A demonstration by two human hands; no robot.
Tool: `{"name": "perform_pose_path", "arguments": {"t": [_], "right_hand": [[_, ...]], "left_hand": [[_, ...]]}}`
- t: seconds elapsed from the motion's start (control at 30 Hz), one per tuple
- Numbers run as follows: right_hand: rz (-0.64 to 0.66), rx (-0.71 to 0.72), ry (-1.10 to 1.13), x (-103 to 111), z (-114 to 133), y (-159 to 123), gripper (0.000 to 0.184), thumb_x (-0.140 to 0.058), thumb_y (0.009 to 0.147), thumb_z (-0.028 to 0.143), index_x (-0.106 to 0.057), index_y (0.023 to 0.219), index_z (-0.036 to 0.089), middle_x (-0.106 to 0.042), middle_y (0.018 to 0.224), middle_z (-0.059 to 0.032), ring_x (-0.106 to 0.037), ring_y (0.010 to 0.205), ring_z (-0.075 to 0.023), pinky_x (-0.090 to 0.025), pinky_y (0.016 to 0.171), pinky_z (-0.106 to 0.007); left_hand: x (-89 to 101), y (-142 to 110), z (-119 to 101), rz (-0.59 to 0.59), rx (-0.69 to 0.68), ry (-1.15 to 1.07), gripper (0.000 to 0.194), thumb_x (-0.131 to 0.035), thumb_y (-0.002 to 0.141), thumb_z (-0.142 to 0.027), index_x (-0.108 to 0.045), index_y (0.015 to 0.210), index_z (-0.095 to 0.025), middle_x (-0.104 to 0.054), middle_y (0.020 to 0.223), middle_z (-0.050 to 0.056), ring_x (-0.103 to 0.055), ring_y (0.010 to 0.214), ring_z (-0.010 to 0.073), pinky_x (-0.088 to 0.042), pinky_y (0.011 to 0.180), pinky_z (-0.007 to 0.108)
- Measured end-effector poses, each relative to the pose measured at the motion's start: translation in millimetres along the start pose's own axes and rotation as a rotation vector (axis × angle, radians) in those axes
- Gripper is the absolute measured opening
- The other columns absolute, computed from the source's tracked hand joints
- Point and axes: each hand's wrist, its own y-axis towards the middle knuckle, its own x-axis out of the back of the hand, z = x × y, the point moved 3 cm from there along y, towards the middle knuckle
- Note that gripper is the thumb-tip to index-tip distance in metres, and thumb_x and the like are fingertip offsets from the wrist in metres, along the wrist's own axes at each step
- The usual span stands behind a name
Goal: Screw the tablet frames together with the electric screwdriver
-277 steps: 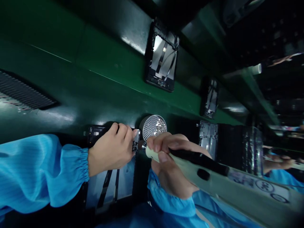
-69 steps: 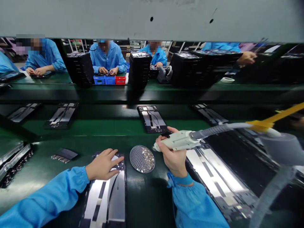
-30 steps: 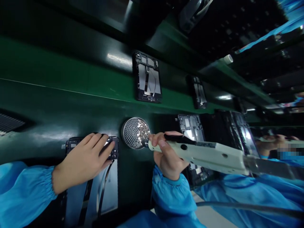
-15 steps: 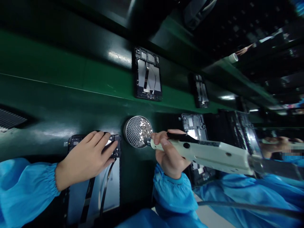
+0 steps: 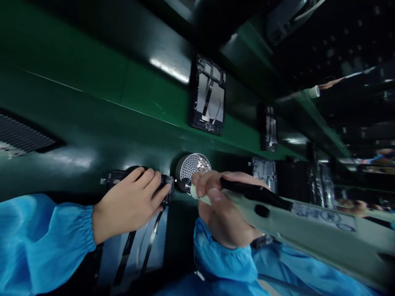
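My left hand (image 5: 132,203) lies over the top end of an opened tablet (image 5: 158,248), its fingers spread and bent across the black frame. The tablet's pale inner panel and dark ribbon cables show below the hand. My right hand (image 5: 220,205) is wrapped round a pale green electric screwdriver (image 5: 277,218), which points left. Its metal nose is in front of a round perforated dish (image 5: 191,167) that holds small shiny screws. A tiny bright spot, perhaps a screw, shows just left of the nose, near the tablet's upper right corner.
Another opened tablet (image 5: 210,96) lies on the green strip behind the dish, with a further device (image 5: 270,128) to its right. A black ribbed tray (image 5: 23,133) is at the far left. More device parts (image 5: 264,172) lie behind the screwdriver. A co-worker's hand (image 5: 352,205) shows at right.
The screwdriver's nose has come away from the screws to the dish's near left side, toward the tablet. My left hand stays on the tablet. The whole view has shifted.
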Motion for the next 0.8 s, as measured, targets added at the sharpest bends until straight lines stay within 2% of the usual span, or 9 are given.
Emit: {"name": "perform_pose_path", "arguments": {"t": [0.23, 0.63, 0.8], "right_hand": [[0.027, -0.062, 0.000, 6, -6, -3, 0.029, -0.065, 0.083, 0.010, -0.069, 0.105, 0.028, -0.061, 0.069, 0.0044, -0.060, 0.062, -0.0147, -0.055, 0.070, -0.040], [0.028, 0.032, 0.029, -3, -14, -3, 0.030, -0.060, 0.079, 0.004, -0.069, 0.099, 0.025, -0.059, 0.066, 0.0046, -0.057, 0.057, -0.0131, -0.053, 0.062, -0.035], [0.030, 0.039, 0.028, -5, -20, -4, 0.025, -0.062, 0.081, 0.008, -0.068, 0.097, 0.026, -0.058, 0.065, 0.0048, -0.056, 0.055, -0.0131, -0.053, 0.062, -0.035]], "left_hand": [[0.7, 2, -1, 0.015, 0.016, -0.034, 0.045, -0.042, 0.105, -0.037, -0.058, 0.139, -0.013, -0.065, 0.125, 0.020, -0.059, 0.117, 0.0351, -0.045, 0.097, 0.049], [-1.5, 1, -2, -0.030, 0.025, 0.043, 0.047, -0.049, 0.101, -0.043, -0.062, 0.135, -0.012, -0.067, 0.121, 0.018, -0.059, 0.114, 0.0347, -0.044, 0.096, 0.047], [-2.1, 0, -1, -0.011, 0.016, 0.050, 0.047, -0.048, 0.103, -0.043, -0.061, 0.136, -0.012, -0.066, 0.122, 0.019, -0.059, 0.115, 0.0346, -0.044, 0.097, 0.047]]}}
